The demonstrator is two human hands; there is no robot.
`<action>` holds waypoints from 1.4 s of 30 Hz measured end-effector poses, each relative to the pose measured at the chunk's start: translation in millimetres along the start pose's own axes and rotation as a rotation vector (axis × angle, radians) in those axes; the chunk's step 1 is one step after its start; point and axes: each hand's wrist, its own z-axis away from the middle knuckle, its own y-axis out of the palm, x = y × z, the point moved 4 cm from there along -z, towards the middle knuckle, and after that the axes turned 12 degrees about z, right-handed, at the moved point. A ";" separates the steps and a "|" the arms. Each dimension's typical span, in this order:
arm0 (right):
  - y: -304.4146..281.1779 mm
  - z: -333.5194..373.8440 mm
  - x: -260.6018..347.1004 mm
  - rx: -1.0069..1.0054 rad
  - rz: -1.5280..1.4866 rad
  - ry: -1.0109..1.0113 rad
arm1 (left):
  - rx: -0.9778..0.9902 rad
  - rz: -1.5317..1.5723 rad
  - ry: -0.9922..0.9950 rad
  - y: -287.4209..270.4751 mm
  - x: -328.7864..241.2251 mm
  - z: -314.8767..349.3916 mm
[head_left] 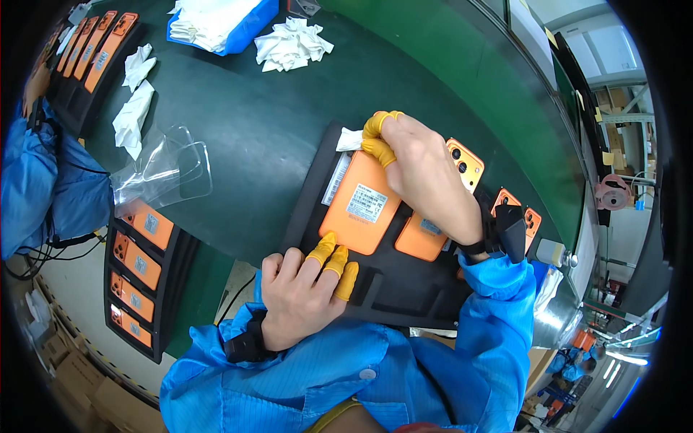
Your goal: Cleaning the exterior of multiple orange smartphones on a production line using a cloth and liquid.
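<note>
From the head view I take the black foam tray (pixel 404 289) on the green desk (pixel 274 108) as my landmark. An orange phone (pixel 361 202) lies back-up on the tray's left half, a white label at its middle. My left hand (pixel 299 299) sits at the tray's near edge, its yellow-capped fingertips (pixel 333 261) pressing the phone's near edge to steady it; that grip is loose, fingers half curled, closed around nothing. My right hand (pixel 426 173) reaches across the tray from the right, and its capped thumb and forefinger are pinched narrow on a small white wipe (pixel 349 138) at the phone's far corner.

I judge this to be the wiping step on the phone's back, with the cloth at the far end. The next move, as I read it, calls for a steady drag of the wipe along the back while the left fingertips stop the phone from sliding.

Right of the phone, more orange phones (pixel 422 237) lie in the tray, partly under my right wrist. Beyond the tray lies a crumpled heap of white wipes (pixel 292 45). Left of the tray lies a clear plastic case (pixel 170 169), and nearer me on that side a black rack of orange phones (pixel 137 274).
</note>
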 end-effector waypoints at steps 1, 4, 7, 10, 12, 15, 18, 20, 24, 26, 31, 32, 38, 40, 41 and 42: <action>1.1 -1.3 -1.1 -0.005 0.005 0.023 | 0.009 -0.005 -0.002 -0.4 -0.4 1.0; 1.1 -5.3 -3.7 -0.052 0.035 0.058 | -0.024 -0.022 0.018 -1.3 -1.1 -1.0; 5.2 2.7 -2.3 -0.061 0.052 0.035 | -0.020 0.004 0.016 0.5 -0.8 -1.6; 4.2 6.3 5.4 -0.026 0.085 -0.003 | 0.022 -0.006 0.001 1.1 0.3 1.4; 3.5 -1.2 0.1 -0.042 0.017 0.040 | -0.005 -0.013 0.012 -0.4 -0.8 -1.3; 0.2 -7.2 -9.8 -0.076 0.090 0.075 | -0.005 -0.015 0.018 -3.6 -2.4 0.3; 0.5 -6.6 -9.8 -0.077 0.077 0.108 | 0.022 -0.010 0.006 -1.8 0.3 1.2; 2.0 -7.2 -8.0 -0.095 0.074 0.136 | 0.020 -0.009 0.009 -0.7 0.4 0.0; 7.0 6.7 2.9 -0.084 0.105 0.017 | 0.001 -0.007 0.012 -0.2 -0.5 1.8; 3.9 5.5 8.8 -0.115 0.134 -0.016 | 0.012 -0.006 0.006 0.7 -0.7 2.5; 3.7 -4.7 1.0 -0.089 0.175 0.055 | 0.004 -0.018 0.018 -1.1 0.6 2.6; 4.3 -3.6 1.5 -0.041 0.140 0.051 | 0.001 -0.021 0.018 -0.9 0.7 2.0; -0.1 -2.9 1.5 -0.105 0.207 0.059 | 0.009 -0.014 0.021 -2.0 -1.6 2.5; 3.2 -4.4 -3.0 -0.040 0.163 0.050 | -0.002 0.001 0.026 0.4 0.5 2.9; 5.7 1.5 0.0 -0.073 0.118 -0.003 | -0.004 -0.001 0.025 0.3 1.0 3.1; 5.7 3.1 1.6 -0.072 0.116 -0.006 | 0.014 0.000 0.019 0.5 0.3 4.6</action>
